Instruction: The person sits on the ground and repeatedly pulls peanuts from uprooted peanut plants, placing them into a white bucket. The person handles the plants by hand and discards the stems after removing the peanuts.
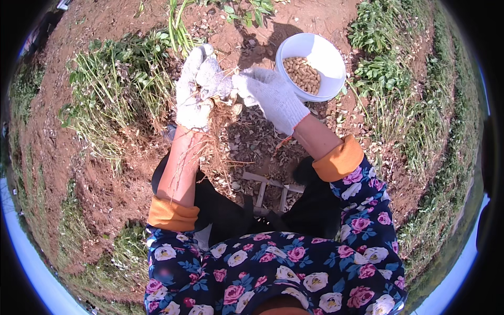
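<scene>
My left hand (199, 86), in a white knit work glove, is closed around the base of a bunch of peanut plants; their green stems (179, 31) stick out beyond the fingers and their thin brown roots (220, 130) hang over my wrist. Gloved alike, my right hand (271, 92) reaches in from the right, its fingertips bent at the roots and pods near the left fingers. Whether a pod is between them is hidden. Just beyond my right hand stands a white plastic bucket (332, 69), partly filled with peanuts in their shells (303, 75).
A heap of pulled peanut plants (118, 86) lies on the reddish soil to the left. Rows of green plants (382, 71) run along the right. Between my legs is a wooden frame (262, 189) on ground strewn with dry leaves. More leafy plants (250, 12) lie ahead.
</scene>
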A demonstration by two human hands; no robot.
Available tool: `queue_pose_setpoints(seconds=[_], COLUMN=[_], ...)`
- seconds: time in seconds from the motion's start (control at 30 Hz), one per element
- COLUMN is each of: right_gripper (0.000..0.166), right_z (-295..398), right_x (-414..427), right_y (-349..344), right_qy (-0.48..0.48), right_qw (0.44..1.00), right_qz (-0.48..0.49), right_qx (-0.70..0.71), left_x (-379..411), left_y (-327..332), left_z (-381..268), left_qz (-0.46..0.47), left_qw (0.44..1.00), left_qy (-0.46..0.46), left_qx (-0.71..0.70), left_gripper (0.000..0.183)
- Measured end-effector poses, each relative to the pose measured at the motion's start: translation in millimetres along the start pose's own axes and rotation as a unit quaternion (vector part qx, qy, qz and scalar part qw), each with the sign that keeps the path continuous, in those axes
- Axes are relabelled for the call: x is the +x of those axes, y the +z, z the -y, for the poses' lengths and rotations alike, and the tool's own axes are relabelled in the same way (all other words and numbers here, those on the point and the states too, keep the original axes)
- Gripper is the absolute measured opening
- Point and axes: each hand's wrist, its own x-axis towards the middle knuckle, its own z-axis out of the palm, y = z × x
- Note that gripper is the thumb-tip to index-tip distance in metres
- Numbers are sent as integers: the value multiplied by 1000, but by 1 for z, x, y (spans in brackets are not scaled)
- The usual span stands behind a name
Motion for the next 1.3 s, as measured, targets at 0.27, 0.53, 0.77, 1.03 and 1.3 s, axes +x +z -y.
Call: queue_pose_setpoints(seconds=[0.27,0.53,0.77,1.03,1.3], right_gripper=[38,21,28,13,51], right_z=[-27,-11,-18,-12,-28], right_x=[35,1,4,20,41], right_y=[-87,-9,-10,-10,-102], right_qy=[-263,-412,-433,37,-154], right_qw=[695,860,812,948,801], right_qz=[-357,14,19,-78,-321], right_qx=[-566,-301,-390,305,-482], left_x=[9,13,13,14,9], left_y=[-5,7,2,19,15], left_z=[9,17,28,31,21], left_qz=[-116,-231,-279,-228,-187], left_qw=[991,968,934,967,981], left_qy=[3,28,70,1,-5], left_qx=[73,93,210,115,59], left_gripper=[14,17,9,13,23])
